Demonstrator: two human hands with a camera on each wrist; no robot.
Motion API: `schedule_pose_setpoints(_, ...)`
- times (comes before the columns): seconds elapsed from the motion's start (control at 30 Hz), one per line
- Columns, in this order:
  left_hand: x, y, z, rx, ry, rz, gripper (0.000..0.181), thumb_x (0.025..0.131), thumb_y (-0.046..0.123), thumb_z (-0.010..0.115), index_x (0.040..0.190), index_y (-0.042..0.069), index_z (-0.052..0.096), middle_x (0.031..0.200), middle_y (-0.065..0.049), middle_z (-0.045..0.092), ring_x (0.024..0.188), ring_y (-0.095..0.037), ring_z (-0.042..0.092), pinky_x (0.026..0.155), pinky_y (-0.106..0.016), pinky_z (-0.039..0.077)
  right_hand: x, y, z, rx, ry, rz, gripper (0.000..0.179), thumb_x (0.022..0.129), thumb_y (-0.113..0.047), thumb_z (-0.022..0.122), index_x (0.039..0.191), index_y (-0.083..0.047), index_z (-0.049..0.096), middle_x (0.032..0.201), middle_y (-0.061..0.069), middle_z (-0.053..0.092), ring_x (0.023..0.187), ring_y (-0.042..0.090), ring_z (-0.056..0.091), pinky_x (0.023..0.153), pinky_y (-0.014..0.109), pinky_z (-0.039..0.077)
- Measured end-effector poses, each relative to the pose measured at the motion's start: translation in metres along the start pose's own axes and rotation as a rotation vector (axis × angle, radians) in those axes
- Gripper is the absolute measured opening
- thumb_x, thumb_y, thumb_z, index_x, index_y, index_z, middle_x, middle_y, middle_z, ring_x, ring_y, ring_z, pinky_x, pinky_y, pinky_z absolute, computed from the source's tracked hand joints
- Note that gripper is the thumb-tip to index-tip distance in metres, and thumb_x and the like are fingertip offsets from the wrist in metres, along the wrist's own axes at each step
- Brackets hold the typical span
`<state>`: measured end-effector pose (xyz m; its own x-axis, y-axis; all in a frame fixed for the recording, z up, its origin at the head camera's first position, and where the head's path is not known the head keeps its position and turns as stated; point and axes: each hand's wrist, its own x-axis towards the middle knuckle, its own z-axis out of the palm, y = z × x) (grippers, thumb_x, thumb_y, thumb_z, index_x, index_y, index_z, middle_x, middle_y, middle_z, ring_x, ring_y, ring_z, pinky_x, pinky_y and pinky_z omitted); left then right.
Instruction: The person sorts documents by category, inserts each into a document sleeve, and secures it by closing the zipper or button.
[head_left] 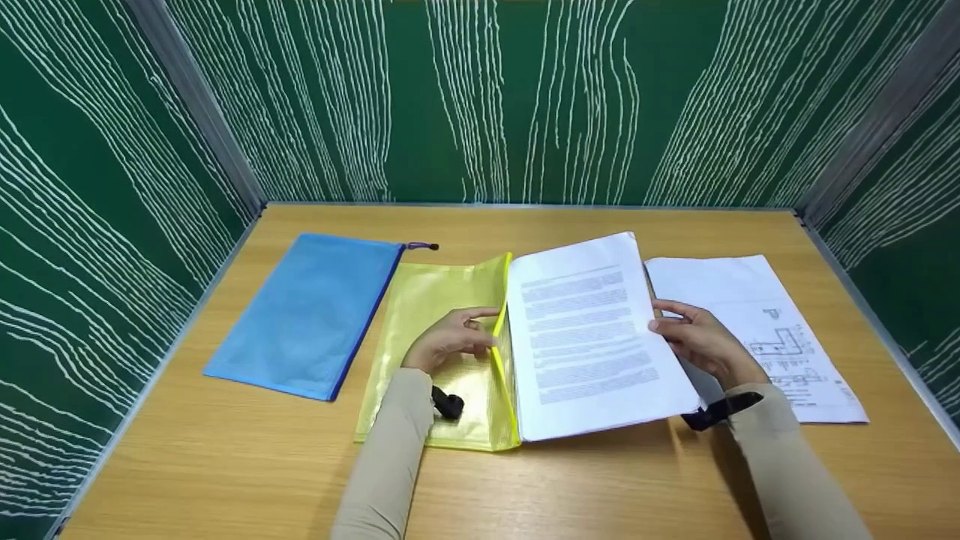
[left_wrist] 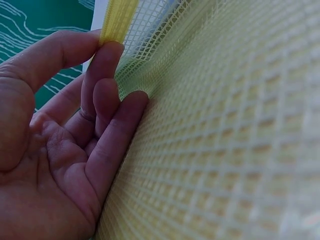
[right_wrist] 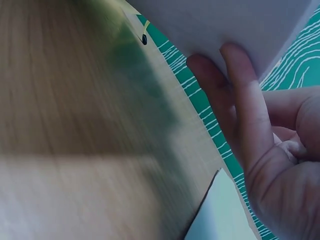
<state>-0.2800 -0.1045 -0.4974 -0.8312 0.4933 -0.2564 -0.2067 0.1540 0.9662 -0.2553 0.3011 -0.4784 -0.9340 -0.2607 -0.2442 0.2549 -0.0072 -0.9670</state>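
Note:
A yellow mesh zipper pouch (head_left: 427,292) lies in front of me. My left hand (head_left: 454,339) pinches its yellow zipper edge (left_wrist: 119,22) between thumb and fingers, lifting that side up. Other fingertips of this hand touch the mesh in the left wrist view. In my right hand (head_left: 709,341) is a stack of printed papers (head_left: 585,330), gripped by its right edge and tilted above the table. The stack's left edge stands at the pouch's mouth. From below, the right wrist view shows fingers (right_wrist: 245,90) against the underside of the paper stack (right_wrist: 225,25).
A blue zipper pouch (head_left: 307,315) with a dark zipper lies at the left. Right of the stack, a sheet with drawings (head_left: 757,322) is partly covered by my right hand. Green walls with white lines (head_left: 465,97) border the wooden table (head_left: 562,495).

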Motion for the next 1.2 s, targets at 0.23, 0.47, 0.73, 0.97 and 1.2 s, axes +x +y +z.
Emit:
schedule_pose_setpoints(0.23, 0.001, 0.001, 0.0, 0.018, -0.001, 0.0, 0.065, 0.083, 0.008, 0.072, 0.142, 0.018, 0.048, 0.063, 0.0, 0.049, 0.065, -0.014, 0.058, 0.071, -0.03, 0.054, -0.002, -0.001, 0.004, -0.019, 0.052, 0.021, 0.061, 0.09, -0.011, 0.067, 0.144, -0.008, 0.039, 0.094, -0.006, 0.073, 0.081, 0.01, 0.071, 0.065, 0.022, 0.056)
schedule_pose_setpoints(0.47, 0.002, 0.002, 0.001, 0.017, 0.0, -0.01, 0.066, 0.083, 0.007, 0.071, 0.143, 0.015, 0.046, 0.062, 0.001, 0.047, 0.065, -0.015, 0.057, 0.071, -0.031, 0.054, -0.004, -0.001, 0.005, -0.05, 0.093, 0.034, 0.072, 0.09, -0.011, 0.067, 0.149, 0.0, 0.029, 0.091, -0.008, 0.072, 0.08, 0.01, 0.071, 0.066, 0.022, 0.057)
schedule_pose_setpoints(0.73, 0.002, 0.0, 0.0, 0.019, -0.003, -0.01, 0.066, 0.083, 0.01, 0.072, 0.143, 0.017, 0.046, 0.061, 0.002, 0.047, 0.063, -0.013, 0.055, 0.073, -0.03, 0.053, -0.006, 0.001, 0.005, -0.094, 0.1, 0.052, 0.072, 0.092, -0.013, 0.065, 0.15, 0.002, 0.026, 0.09, -0.008, 0.072, 0.079, 0.01, 0.071, 0.067, 0.024, 0.057)
schedule_pose_setpoints(0.97, 0.0, -0.002, 0.0, 0.009, -0.004, -0.012, 0.065, 0.083, 0.011, 0.073, 0.142, 0.018, 0.047, 0.062, 0.001, 0.048, 0.064, -0.014, 0.056, 0.073, -0.03, 0.052, -0.002, 0.005, 0.008, -0.113, 0.149, 0.031, 0.07, 0.091, -0.017, 0.066, 0.148, 0.001, 0.031, 0.089, -0.012, 0.071, 0.077, 0.009, 0.071, 0.065, 0.024, 0.057)
schedule_pose_setpoints(1.2, 0.002, -0.001, 0.0, 0.007, -0.002, -0.014, 0.066, 0.083, 0.011, 0.073, 0.143, 0.02, 0.047, 0.058, 0.003, 0.043, 0.063, -0.015, 0.053, 0.071, -0.031, 0.052, -0.002, 0.008, 0.014, -0.06, 0.171, -0.019, 0.061, 0.09, -0.015, 0.067, 0.144, -0.002, 0.042, 0.09, -0.012, 0.071, 0.077, 0.008, 0.069, 0.065, 0.023, 0.056)
